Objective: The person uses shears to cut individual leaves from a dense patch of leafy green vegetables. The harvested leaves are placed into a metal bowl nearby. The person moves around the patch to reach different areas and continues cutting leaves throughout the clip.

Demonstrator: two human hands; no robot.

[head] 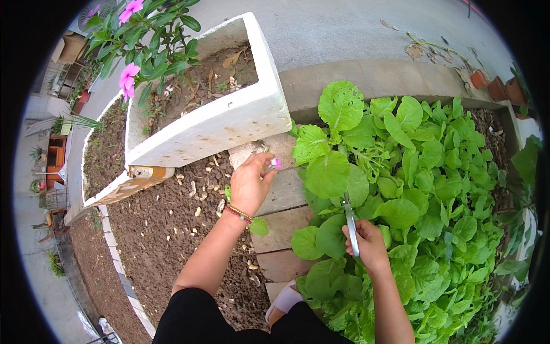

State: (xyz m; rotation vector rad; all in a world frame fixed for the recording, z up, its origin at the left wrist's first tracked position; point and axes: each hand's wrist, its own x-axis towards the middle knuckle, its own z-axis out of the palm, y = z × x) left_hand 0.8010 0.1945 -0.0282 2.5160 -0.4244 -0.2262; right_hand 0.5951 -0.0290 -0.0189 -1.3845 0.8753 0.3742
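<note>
Between its thumb and fingers my left hand [252, 180] pinches a small pink flower [275, 163], over the brick path beside a white foam planter. Beaded bracelets circle that wrist. My right hand [366, 243] is closed around the silver handle of a metal hand tool, probably pruning shears [351, 228]; its tip reaches in among leaves and is partly hidden. Just beyond the tip stands a leafy green plant [328, 172] with holes in some leaves. A dense bed of leafy greens [434, 172] spreads to the right of it.
The foam planter [215, 124] holds soil and a pink-flowered plant [159, 47]. A second soil-filled foam box [105, 150] adjoins it. Shells lie scattered on the brown soil [172, 245] at left. A brick path [281, 228] runs between soil and greens; a low concrete edge [369, 79] borders the bed.
</note>
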